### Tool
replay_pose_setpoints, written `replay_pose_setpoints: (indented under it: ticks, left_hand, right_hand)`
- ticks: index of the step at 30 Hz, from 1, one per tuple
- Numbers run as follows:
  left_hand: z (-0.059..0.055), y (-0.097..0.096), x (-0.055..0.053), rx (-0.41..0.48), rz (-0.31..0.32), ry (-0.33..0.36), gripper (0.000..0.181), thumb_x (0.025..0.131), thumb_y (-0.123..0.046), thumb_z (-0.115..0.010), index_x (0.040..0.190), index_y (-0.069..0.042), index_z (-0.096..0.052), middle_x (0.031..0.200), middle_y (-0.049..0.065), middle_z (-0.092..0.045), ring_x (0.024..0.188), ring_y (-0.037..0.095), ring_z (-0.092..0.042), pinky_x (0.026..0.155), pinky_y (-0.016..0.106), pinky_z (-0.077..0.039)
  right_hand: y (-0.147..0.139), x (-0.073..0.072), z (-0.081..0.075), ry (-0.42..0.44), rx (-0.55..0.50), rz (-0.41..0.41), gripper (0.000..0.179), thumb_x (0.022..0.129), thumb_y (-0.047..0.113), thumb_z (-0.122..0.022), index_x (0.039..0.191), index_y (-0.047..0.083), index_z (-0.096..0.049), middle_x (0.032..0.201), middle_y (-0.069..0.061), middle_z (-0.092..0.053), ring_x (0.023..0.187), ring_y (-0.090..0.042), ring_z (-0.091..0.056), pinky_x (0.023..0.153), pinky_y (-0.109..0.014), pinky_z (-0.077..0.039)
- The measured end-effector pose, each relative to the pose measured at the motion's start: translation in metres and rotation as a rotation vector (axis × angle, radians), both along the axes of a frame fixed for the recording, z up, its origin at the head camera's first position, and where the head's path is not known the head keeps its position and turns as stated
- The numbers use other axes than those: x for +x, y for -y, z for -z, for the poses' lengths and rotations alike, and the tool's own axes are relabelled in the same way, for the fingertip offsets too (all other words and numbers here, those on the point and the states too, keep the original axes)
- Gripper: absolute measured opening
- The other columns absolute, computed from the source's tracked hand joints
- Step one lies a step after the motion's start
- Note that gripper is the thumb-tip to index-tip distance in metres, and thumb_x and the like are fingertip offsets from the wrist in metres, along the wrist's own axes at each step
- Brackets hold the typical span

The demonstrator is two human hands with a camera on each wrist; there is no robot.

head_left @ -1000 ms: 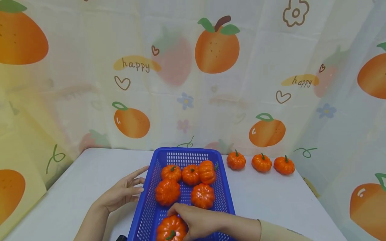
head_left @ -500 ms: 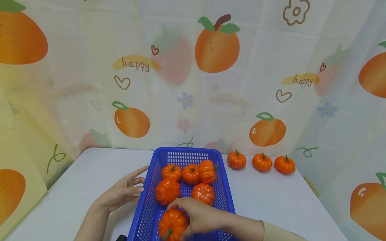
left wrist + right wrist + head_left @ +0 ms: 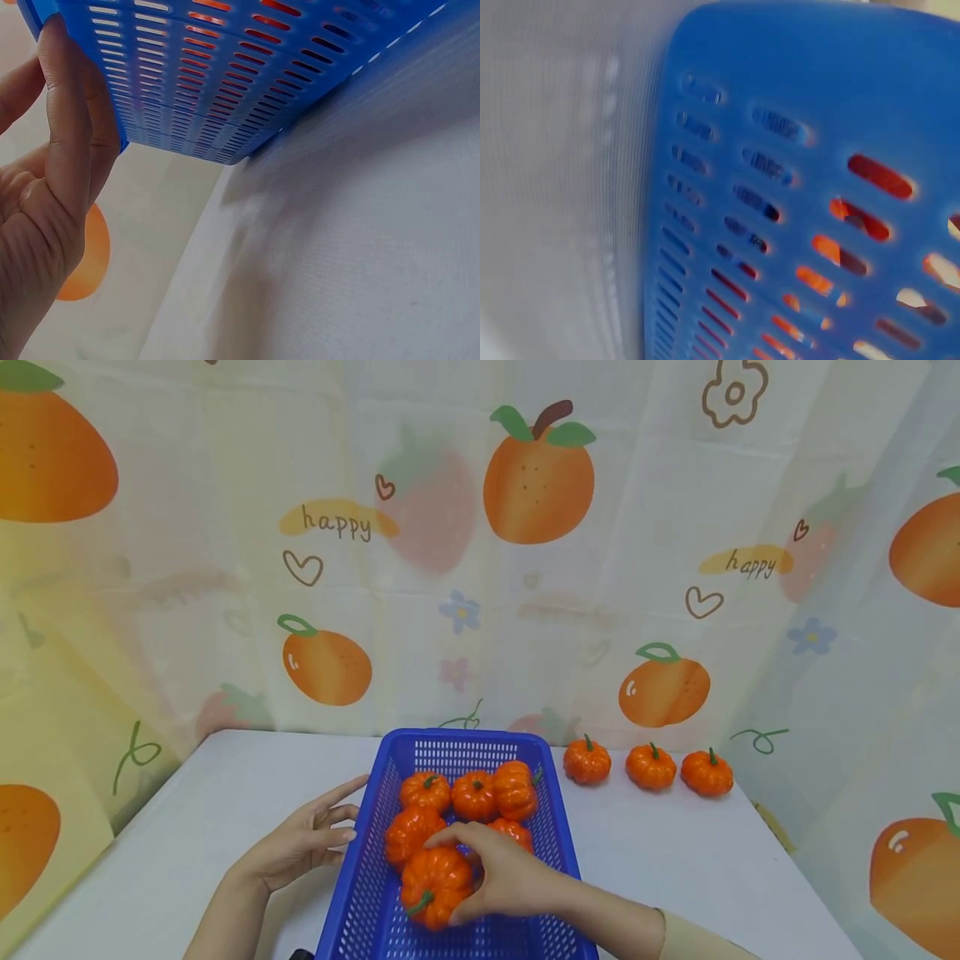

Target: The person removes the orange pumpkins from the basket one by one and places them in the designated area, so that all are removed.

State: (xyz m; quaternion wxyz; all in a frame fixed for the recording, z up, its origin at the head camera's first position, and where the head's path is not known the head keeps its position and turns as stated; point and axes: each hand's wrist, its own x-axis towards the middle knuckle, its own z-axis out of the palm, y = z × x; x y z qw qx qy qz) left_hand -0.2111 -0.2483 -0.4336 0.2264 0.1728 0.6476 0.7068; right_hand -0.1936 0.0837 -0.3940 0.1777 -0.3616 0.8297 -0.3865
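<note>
My right hand (image 3: 517,872) grips a small glossy orange pumpkin (image 3: 437,889) from its right side, over the front half of the blue perforated basket (image 3: 468,735). The pumpkin's green stem points toward me. Behind it in the basket lie several more pumpkins, one at the middle left (image 3: 408,832) and one at the right (image 3: 513,832) partly covered by the hand. My left hand (image 3: 300,843) holds its loosely spread fingers against the basket's left rim. In the left wrist view, a fingertip of the left hand (image 3: 56,165) touches the rim. The right wrist view shows only the basket's outer wall (image 3: 712,45) and the tabletop.
Three pumpkins stand in a row at the back right, the left one (image 3: 587,761), the middle one (image 3: 651,767) and the right one (image 3: 707,773). A fruit-printed curtain (image 3: 465,560) hangs behind the white table (image 3: 675,852). A small black object (image 3: 302,954) shows at the bottom edge.
My right hand has moved the gripped pumpkin up and away from me, from the basket's near end toward the pumpkins behind. The left hand has stayed at the rim.
</note>
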Motion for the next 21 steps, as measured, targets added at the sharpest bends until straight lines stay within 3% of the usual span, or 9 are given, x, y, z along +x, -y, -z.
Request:
replay_pose_setpoints:
  ticks: [8,21]
  left_hand:
    - [0.001,0.0,-0.001,-0.002,-0.007,0.006,0.073,0.099,-0.009,-0.051,0.159,-0.016,-0.009,0.115,-0.003,-0.06,0.1,0.011,-0.069,0.088,0.035,-0.06]
    - [0.002,0.0,0.0,0.009,-0.007,0.007,0.072,0.099,-0.008,-0.051,0.159,-0.018,-0.012,0.116,-0.003,-0.06,0.101,0.011,-0.068,0.088,0.034,-0.06]
  right_hand:
    - [-0.009,-0.008,-0.001,0.094,-0.143,0.083,0.065,0.075,0.025,-0.085,0.13,0.038,-0.054,0.135,0.002,-0.054,0.105,-0.019,-0.055,0.075,-0.021,-0.058]
    - [-0.038,-0.027,-0.017,0.145,-0.253,0.19,0.069,0.077,0.025,-0.083,0.137,0.032,-0.051,0.139,-0.006,-0.051,0.114,-0.027,-0.059,0.088,-0.033,-0.06]
